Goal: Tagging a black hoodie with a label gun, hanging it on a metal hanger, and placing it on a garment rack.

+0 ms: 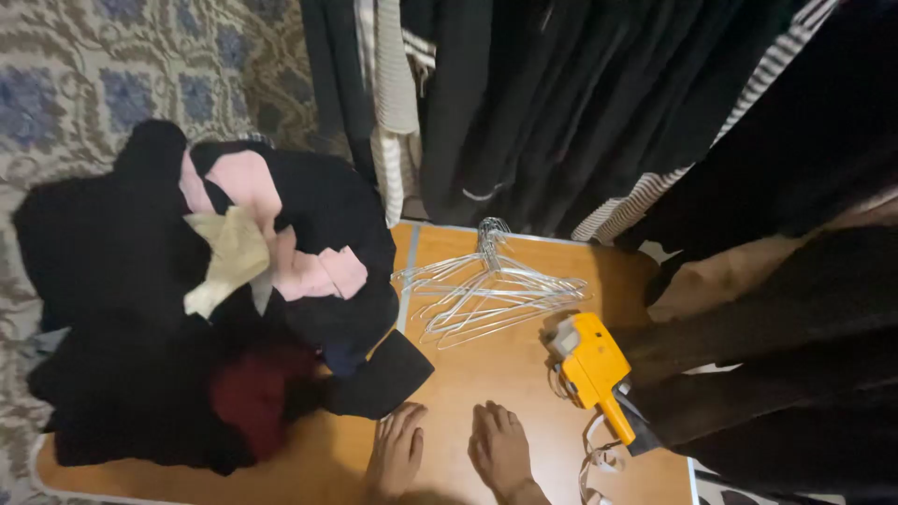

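Observation:
My left hand point(397, 451) lies flat, palm down, on the wooden table point(486, 374), holding nothing. Its fingertips are close to a black garment's corner point(382, 374). My right hand point(499, 449) rests flat beside it, also empty, fingers pointing away from me. A big pile of clothes point(187, 309), mostly black with pink, cream and dark red pieces, covers the table's left half. A bunch of wire hangers point(486, 290) lies beyond my hands. A yellow label gun point(591, 367) lies to the right of my right hand.
Dark garments and striped ones point(561, 103) hang on a rack behind the table. More dark fabric point(795, 374) crowds in over the right edge. A patterned carpet point(84, 75) shows at the upper left. A white paper strip point(599, 463) curls below the label gun.

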